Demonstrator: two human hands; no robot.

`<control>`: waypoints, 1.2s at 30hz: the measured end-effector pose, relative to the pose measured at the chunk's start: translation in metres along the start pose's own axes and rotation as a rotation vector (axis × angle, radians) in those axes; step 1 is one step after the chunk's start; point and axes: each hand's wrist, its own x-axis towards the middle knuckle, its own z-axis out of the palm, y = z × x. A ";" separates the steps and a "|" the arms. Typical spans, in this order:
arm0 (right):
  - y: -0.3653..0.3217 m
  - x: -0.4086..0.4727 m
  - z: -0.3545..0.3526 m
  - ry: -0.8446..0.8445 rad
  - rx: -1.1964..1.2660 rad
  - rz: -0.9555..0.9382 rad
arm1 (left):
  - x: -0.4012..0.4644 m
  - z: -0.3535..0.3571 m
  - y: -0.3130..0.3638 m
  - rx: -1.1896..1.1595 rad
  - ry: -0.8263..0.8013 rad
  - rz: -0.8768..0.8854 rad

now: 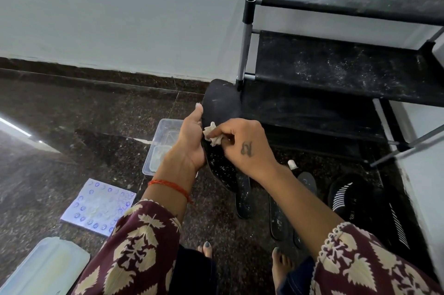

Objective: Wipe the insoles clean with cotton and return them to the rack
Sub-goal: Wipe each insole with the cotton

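The left hand (192,141) is gripping a black insole (221,112) in front of the rack (336,66), while the right hand (245,143), fingers (216,131) clamped on cotton (212,135), is pressing it against the insole.

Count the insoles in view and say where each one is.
3 clear: one insole held in the left hand, wiped by the right hand; two floor insoles. A possible fourth lies partly hidden.
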 end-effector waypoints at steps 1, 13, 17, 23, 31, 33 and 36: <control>0.001 0.001 -0.001 0.012 -0.026 0.006 | -0.001 0.001 -0.001 0.012 -0.017 -0.006; -0.008 0.004 -0.015 0.028 0.368 0.217 | -0.002 0.000 0.000 0.115 -0.116 -0.059; -0.007 -0.004 0.001 -0.037 0.232 0.100 | 0.001 -0.003 0.001 0.041 -0.068 -0.054; 0.005 -0.003 0.003 0.059 -0.091 0.006 | -0.001 -0.001 0.001 0.076 -0.068 -0.024; 0.002 0.007 -0.013 0.170 0.163 0.193 | -0.006 0.002 0.001 0.090 -0.071 -0.029; -0.007 0.002 -0.013 0.013 0.229 0.159 | -0.004 0.001 0.002 0.068 -0.049 -0.030; -0.010 -0.005 -0.001 -0.124 0.226 0.137 | 0.000 -0.001 0.003 0.011 -0.003 -0.047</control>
